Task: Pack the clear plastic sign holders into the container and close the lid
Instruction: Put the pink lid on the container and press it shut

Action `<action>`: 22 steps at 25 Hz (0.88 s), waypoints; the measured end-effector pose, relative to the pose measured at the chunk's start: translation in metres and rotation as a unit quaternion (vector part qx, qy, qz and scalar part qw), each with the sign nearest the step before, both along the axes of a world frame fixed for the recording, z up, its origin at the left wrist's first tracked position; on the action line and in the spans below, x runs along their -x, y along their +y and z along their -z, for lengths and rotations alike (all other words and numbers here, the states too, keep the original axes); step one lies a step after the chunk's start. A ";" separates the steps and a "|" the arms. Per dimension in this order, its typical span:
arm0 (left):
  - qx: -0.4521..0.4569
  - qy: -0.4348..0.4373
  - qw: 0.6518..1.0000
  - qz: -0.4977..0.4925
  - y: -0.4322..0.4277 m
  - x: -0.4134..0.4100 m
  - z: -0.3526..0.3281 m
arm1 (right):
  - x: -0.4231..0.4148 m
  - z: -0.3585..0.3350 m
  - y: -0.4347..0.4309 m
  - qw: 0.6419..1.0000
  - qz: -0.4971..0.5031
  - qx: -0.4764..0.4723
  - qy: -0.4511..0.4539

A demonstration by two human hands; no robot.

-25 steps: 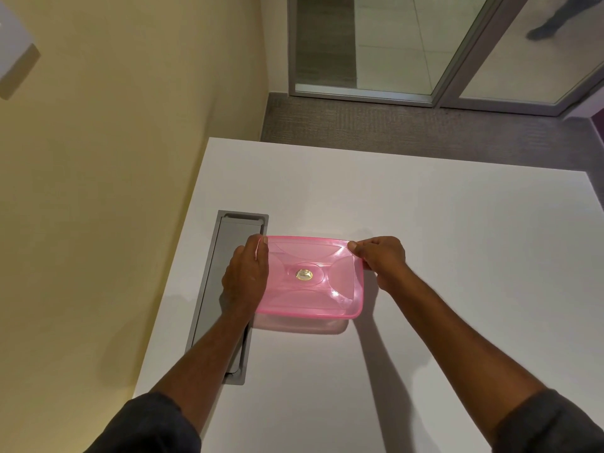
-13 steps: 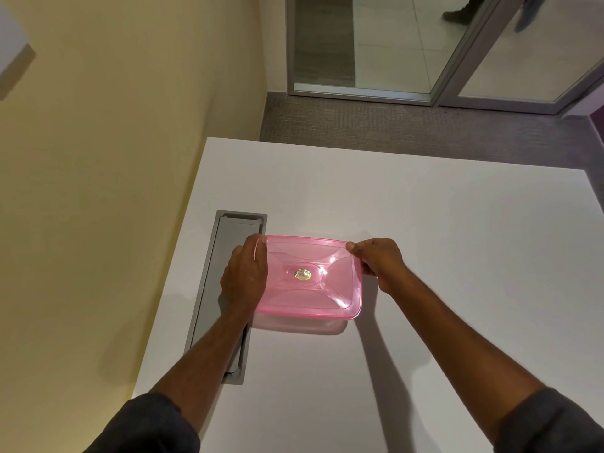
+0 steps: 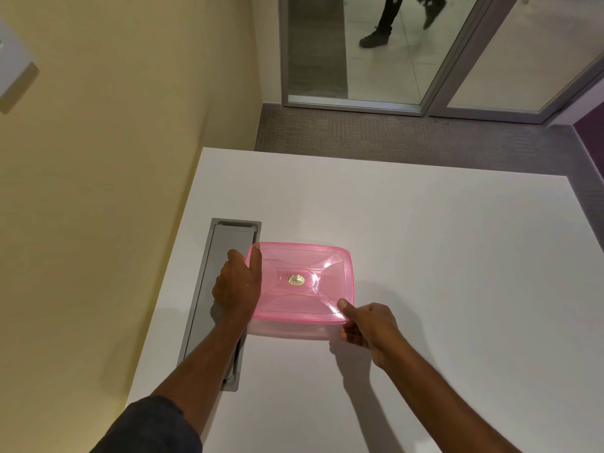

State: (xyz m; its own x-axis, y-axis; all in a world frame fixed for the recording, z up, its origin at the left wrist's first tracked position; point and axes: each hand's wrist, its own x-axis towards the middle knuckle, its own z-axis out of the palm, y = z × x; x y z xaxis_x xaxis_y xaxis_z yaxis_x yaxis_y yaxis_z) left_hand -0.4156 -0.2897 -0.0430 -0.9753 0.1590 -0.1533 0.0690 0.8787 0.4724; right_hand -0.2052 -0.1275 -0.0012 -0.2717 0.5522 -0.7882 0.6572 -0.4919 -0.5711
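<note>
A translucent pink lid [image 3: 300, 282] with a gold sticker at its centre lies on top of a clear container [image 3: 287, 332], whose near wall shows just below the lid. The container stands on the white table [image 3: 441, 256]. My left hand [image 3: 237, 286] holds the lid's left edge, thumb on top near the far left corner. My right hand [image 3: 367, 328] is at the near right corner, thumb pressing on the lid's rim and fingers curled beside the container. The sign holders cannot be made out through the lid.
A grey cable tray cover [image 3: 222, 289] is set into the table just left of the container, partly under my left arm. A yellow wall runs along the left. Beyond the table is grey carpet and a glass door [image 3: 359, 50], with a person's legs walking behind it.
My right hand has moved from the lid's far right corner down to its near right corner. My left hand stays on the left edge. The person behind the glass has walked leftward.
</note>
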 end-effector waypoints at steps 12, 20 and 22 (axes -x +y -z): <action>-0.027 0.013 0.999 -0.012 -0.001 0.000 0.006 | 0.001 0.023 -0.004 0.997 -0.017 -0.065 -0.030; -0.021 0.027 0.999 -0.002 -0.001 -0.001 0.005 | 0.003 0.008 0.020 0.995 -0.096 -0.034 -0.005; -0.032 0.028 0.999 -0.001 -0.002 -0.001 0.004 | 0.024 0.004 0.035 0.987 -0.115 -0.114 0.008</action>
